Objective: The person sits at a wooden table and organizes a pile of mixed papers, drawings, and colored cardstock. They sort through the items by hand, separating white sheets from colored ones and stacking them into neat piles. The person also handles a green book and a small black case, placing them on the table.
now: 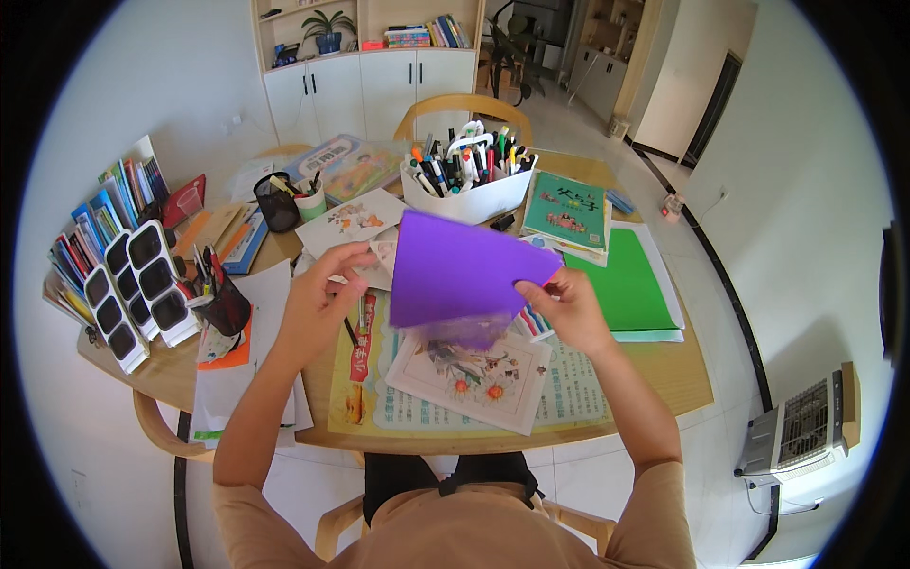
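My right hand (569, 307) grips a purple paper sheet (455, 274) near its right corner, thumb on top. A sliver of pink shows at that corner. The sheet's lower edge is blurred, and it hangs above a printed floral picture (483, 377) with daisies. To the left of the purple sheet, my left hand (330, 284) is raised with thumb and fingers apart, holding nothing. Just beyond it lies a white sheet (353, 215) with an orange floral print. Beneath the floral picture is a yellow-edged educational mat (345, 402) bearing writing.
A white caddy (466, 203) packed with pens stands behind the purple sheet. Green paper (625, 284) and a teal book (566, 203) lie at right. A mesh pen cup (224, 306), white compartment organisers (153, 274) and several books (114, 206) line the left.
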Demonstrator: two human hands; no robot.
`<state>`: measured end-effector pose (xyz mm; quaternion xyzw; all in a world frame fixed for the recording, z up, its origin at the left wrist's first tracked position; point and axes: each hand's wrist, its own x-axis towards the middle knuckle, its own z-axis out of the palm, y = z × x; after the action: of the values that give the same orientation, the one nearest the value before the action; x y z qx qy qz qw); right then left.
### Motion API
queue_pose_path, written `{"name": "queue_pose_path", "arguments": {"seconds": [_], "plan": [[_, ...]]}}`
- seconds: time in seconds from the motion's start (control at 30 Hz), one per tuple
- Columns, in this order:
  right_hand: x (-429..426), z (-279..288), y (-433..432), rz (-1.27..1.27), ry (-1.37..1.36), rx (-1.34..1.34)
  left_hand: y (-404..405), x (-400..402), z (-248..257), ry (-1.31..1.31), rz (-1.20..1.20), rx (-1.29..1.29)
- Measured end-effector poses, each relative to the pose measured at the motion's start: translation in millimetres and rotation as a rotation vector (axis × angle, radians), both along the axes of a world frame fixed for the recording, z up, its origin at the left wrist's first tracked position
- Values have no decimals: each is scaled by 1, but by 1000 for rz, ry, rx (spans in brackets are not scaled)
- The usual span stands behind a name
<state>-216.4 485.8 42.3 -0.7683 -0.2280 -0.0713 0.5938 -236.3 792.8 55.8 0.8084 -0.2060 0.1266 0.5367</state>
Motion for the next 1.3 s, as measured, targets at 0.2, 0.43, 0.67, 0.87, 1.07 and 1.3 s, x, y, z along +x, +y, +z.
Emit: {"name": "queue_pose_path", "arguments": {"seconds": [0.2, 0.43, 0.67, 0.87, 1.07, 1.3], "plan": [[5, 8, -11, 19, 93, 176, -14, 3, -30, 49, -111, 121], [10, -16, -20, -161, 83, 180, -48, -38, -57, -304, -119, 583], [-2, -25, -23, -151, -198, 188, -48, -43, -94, -437, -278, 827], [-13, -14, -15, -154, -326, 136, -42, -42, -104, -516, -360, 700], [-10, -25, -23, -205, -282, 151, -44, -43, -105, -553, -412, 690], [-22, -22, -39, -311, -323, 153, -42, -50, -105, -441, -355, 786]]}}
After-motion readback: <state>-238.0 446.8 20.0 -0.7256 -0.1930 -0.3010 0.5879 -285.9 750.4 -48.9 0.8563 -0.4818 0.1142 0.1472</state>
